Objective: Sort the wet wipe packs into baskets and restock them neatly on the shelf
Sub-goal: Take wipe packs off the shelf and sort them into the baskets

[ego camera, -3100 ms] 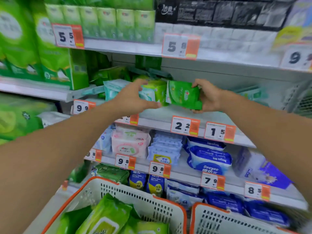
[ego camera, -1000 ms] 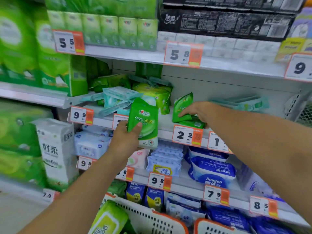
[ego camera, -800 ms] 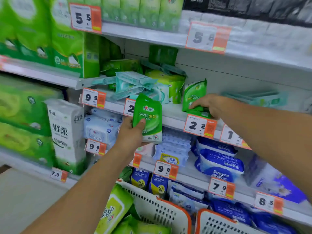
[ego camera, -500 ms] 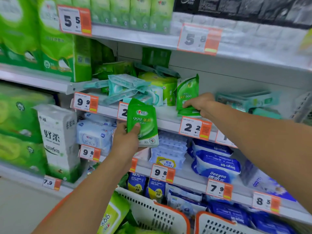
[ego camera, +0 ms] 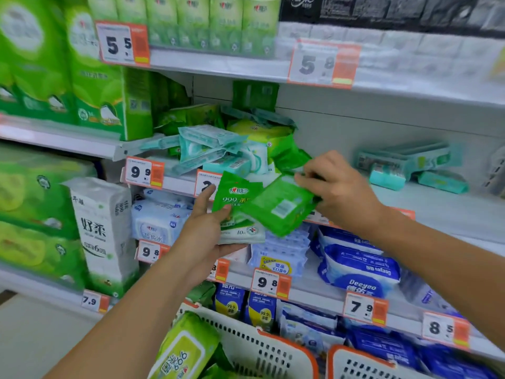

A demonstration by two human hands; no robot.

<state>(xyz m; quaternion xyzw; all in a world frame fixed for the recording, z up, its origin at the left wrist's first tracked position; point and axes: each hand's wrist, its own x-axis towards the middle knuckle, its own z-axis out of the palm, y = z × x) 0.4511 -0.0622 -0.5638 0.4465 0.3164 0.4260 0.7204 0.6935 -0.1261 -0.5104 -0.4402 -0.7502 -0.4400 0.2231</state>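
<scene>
My left hand (ego camera: pixel 207 231) grips a small green wet wipe pack (ego camera: pixel 235 203) upright in front of the shelf edge. My right hand (ego camera: pixel 336 187) pinches a second green pack (ego camera: pixel 281 207) by its corner; this pack is tilted with its back label showing and overlaps the first one. Behind them, on the middle shelf (ego camera: pixel 437 206), lies a loose heap of teal and green packs (ego camera: pixel 218 149). A white basket with an orange rim (ego camera: pixel 254 348) sits below, with a lime wipe pack (ego camera: pixel 183 351) in it.
A second white basket (ego camera: pixel 363 365) stands to the right of the first. Teal packs (ego camera: pixel 404 165) lie at the right of the middle shelf. Blue and white wipe packs fill the lower shelves. Green tissue bundles (ego camera: pixel 103 86) and a white tissue pack (ego camera: pixel 103 231) stand left.
My right hand has lifted a green pack off the shelf and brought it left and down onto the pack in my left hand. The left hand has barely moved.
</scene>
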